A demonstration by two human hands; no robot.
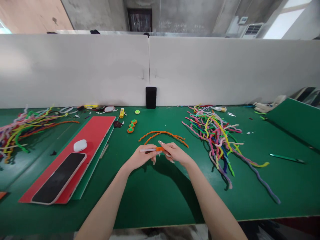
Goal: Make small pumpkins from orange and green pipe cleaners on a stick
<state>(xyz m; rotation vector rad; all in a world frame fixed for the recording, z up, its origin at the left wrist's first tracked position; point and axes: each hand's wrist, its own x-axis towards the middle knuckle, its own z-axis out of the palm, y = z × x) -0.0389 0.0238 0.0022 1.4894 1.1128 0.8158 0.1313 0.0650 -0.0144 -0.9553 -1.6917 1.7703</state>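
Note:
Close together above the middle of the table, my left hand (142, 156) and my right hand (176, 152) are both closed on one small piece of work. My left hand grips a thin whitish stick (147, 150), its kind unclear. Around the stick's right end is wound an orange pipe cleaner (159, 149), which my right fingers pinch. Just beyond my hands lie twisted orange pipe cleaners (162, 132) in a loose arc. Farther off to the left sit three round orange pieces with green tops (132, 126), in a row.
Many coloured pipe cleaners lie in a heap (217, 133) at right and another bundle (27, 128) at far left. A red board (95, 133) carries a phone (60, 178) and a white case (80, 145). A black phone (151, 97) leans on the white partition (200, 70). A green pen-like tool (287, 158) lies right.

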